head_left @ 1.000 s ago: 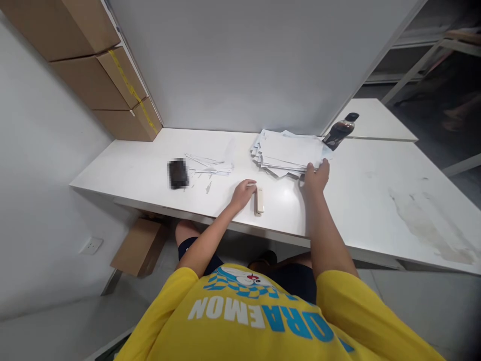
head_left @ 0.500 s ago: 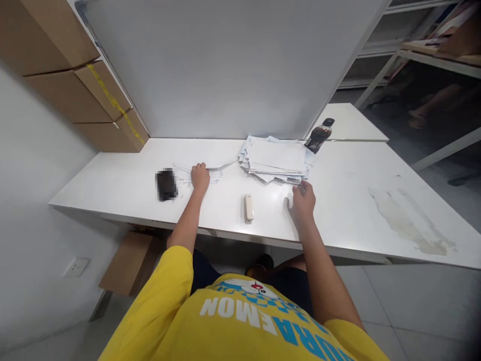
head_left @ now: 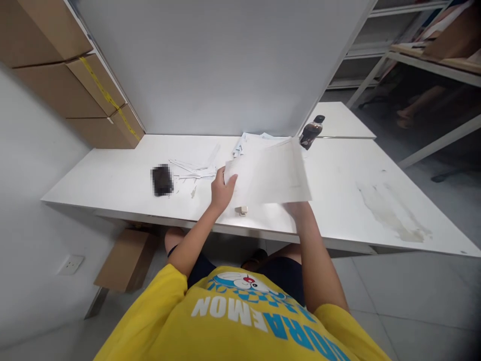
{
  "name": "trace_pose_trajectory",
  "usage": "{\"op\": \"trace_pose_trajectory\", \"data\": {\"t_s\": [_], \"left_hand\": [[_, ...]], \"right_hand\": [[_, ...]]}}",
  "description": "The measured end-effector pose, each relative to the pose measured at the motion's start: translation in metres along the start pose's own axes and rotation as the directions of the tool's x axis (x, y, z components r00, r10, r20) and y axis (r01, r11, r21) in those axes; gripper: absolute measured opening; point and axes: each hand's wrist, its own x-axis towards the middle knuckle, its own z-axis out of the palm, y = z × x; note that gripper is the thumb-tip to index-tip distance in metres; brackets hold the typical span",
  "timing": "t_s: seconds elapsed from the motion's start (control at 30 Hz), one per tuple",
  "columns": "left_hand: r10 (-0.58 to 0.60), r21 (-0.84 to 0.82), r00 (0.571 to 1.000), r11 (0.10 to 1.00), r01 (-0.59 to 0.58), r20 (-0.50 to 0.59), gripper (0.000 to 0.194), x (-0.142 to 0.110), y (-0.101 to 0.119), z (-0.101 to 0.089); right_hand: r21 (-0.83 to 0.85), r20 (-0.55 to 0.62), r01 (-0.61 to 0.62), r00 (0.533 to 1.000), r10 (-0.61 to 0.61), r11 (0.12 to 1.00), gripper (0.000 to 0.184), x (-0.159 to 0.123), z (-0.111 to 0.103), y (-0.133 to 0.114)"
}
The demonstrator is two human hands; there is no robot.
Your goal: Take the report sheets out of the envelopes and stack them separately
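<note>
My left hand is closed on the left edge of a white paper sheet, thumb on top. Whether it is one sheet or several together, I cannot tell. The sheet is raised and tilted above the desk. My right hand is under its near right edge, with the fingers hidden by the paper. Behind lies a stack of papers, mostly covered by the raised sheet. A small cream stapler lies below the sheet's near left part, partly covered.
Thin paper strips and scraps lie left of my left hand, beside a blurred dark object. A dark drink bottle stands back right. Cardboard boxes are stacked at the left. The white desk has a greyish stain.
The sheet has come up off the stack between my hands. My left hand has moved right, away from the strips, onto the sheet's edge. My right hand is now under it.
</note>
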Motion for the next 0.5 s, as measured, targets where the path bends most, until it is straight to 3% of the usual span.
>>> {"op": "trace_pose_trajectory", "data": {"t_s": [0.07, 0.17, 0.27, 0.33, 0.4, 0.43, 0.5], "left_hand": [[-0.061, -0.012, 0.998, 0.998, 0.061, 0.02, 0.036, 0.015, -0.008, 0.007], [-0.098, 0.044, 0.99, 0.995, 0.094, 0.104, 0.033, 0.04, -0.025, 0.016], [-0.087, 0.133, 0.964, 0.99, 0.054, 0.252, 0.037, 0.067, -0.041, 0.016], [-0.065, 0.202, 0.98, 0.979, 0.026, 0.189, 0.041, 0.088, -0.053, 0.008], [-0.031, 0.361, 0.999, 0.932, 0.031, -0.006, 0.049, 0.11, -0.068, -0.008], [-0.034, 0.474, 0.996, 0.878, 0.067, -0.078, 0.056, 0.12, -0.076, -0.017], [-0.097, 0.634, 0.99, 0.76, 0.142, -0.106, 0.068, 0.135, -0.093, -0.035]], "right_hand": [[0.264, 0.153, -0.114, 0.985, 0.075, 0.958, 0.066, -0.001, -0.001, 0.0], [0.584, 0.389, -0.325, 0.916, 0.095, 0.744, 0.051, -0.002, 0.002, -0.001], [0.63, 0.378, -0.351, 0.918, 0.121, 0.692, 0.035, -0.001, 0.007, -0.002], [0.63, 0.33, -0.346, 0.93, 0.163, 0.696, 0.032, 0.0, 0.009, -0.001], [0.628, 0.292, -0.331, 0.939, 0.181, 0.704, 0.032, 0.001, 0.011, -0.002], [0.63, 0.278, -0.319, 0.944, 0.178, 0.708, 0.033, 0.002, 0.012, -0.002], [0.636, 0.272, -0.294, 0.951, 0.149, 0.713, 0.039, 0.001, 0.013, -0.003]]}}
